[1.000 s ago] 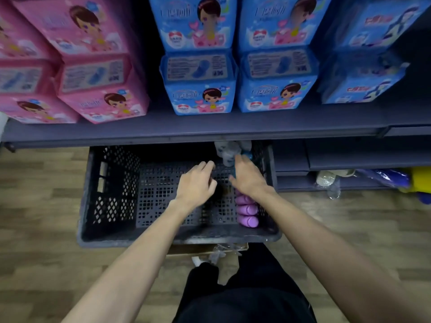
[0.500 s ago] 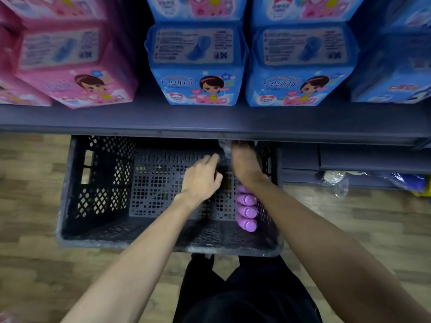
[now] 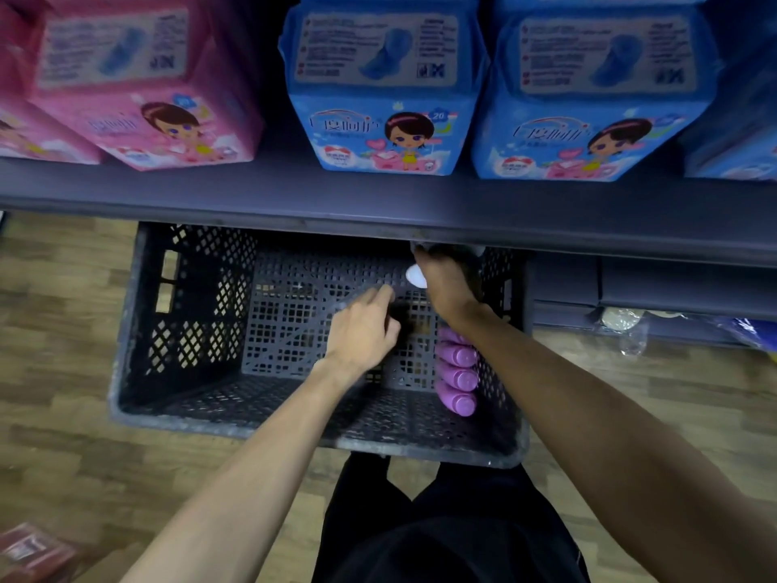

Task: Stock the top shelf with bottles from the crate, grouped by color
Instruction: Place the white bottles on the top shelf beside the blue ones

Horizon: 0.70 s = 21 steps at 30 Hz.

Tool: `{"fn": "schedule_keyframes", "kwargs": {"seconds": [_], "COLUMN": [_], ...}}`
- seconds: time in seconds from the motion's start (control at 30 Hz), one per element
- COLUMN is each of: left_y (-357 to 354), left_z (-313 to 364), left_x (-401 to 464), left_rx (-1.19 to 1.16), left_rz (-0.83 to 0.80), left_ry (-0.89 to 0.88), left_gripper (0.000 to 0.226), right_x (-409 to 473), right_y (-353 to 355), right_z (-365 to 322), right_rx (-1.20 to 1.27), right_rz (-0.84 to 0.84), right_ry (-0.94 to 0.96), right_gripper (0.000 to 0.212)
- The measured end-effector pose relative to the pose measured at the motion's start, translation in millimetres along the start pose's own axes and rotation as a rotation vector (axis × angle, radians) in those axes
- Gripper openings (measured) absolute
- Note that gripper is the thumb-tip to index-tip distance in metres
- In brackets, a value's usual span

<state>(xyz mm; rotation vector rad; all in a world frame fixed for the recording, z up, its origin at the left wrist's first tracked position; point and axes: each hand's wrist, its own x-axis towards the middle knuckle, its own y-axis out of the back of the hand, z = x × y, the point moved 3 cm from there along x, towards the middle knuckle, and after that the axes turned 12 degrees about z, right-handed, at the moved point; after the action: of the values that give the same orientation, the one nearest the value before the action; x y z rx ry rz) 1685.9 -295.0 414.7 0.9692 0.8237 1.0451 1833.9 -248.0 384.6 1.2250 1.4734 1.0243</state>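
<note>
A dark grey lattice crate point(image 3: 138, 330) stands on the floor under the shelf edge. Three purple bottles point(image 3: 460, 378) lie in a row along its right wall. My right hand point(image 3: 445, 288) reaches into the far right corner and grips a white bottle point(image 3: 416, 276); its fingers and most of the bottle are hidden under the shelf lip. My left hand point(image 3: 361, 330) hovers over the crate's middle with relaxed fingers pointing toward the right hand, holding nothing.
A dark shelf point(image 3: 294, 204) juts over the crate's far side, carrying pink packs point(image 3: 138, 98) at left and blue packs point(image 3: 378, 98) at right. Lower shelves at right hold a clear bag point(image 3: 622, 326). The floor is wood-patterned; a red pack point(image 3: 29, 553) lies at bottom left.
My view has dropped closer to the crate. My right hand pushed further into the far right corner under the shelf lip, and my left hand moved slightly toward it.
</note>
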Motion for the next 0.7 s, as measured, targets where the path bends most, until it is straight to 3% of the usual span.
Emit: {"fn": "schedule_keyframes", "kwargs": {"seconds": [0.17,0.47,0.7], "left_y": [2.3,23.2,57.3], "left_z": [-3.1,-8.4,-14.3], "left_x": [-6.9,-20.1,-25.1], "left_rx": [0.022,0.004,0.003], "left_rz": [0.002,0.034,0.099], "left_ry": [0.029,0.015,-0.065], "left_gripper": [0.027,0.034,0.03], "right_x": [1.0,-21.1,-48.7], "right_y": [3.0,33.6,70.5], "right_z": [5.7,-3.5,-18.8], "right_rx": [0.125,0.207,0.232], "right_rz": [0.114,0.01,0.115], "right_ry": [-0.051,-0.109,-0.114], "right_gripper": [0.057,0.053,0.043]}}
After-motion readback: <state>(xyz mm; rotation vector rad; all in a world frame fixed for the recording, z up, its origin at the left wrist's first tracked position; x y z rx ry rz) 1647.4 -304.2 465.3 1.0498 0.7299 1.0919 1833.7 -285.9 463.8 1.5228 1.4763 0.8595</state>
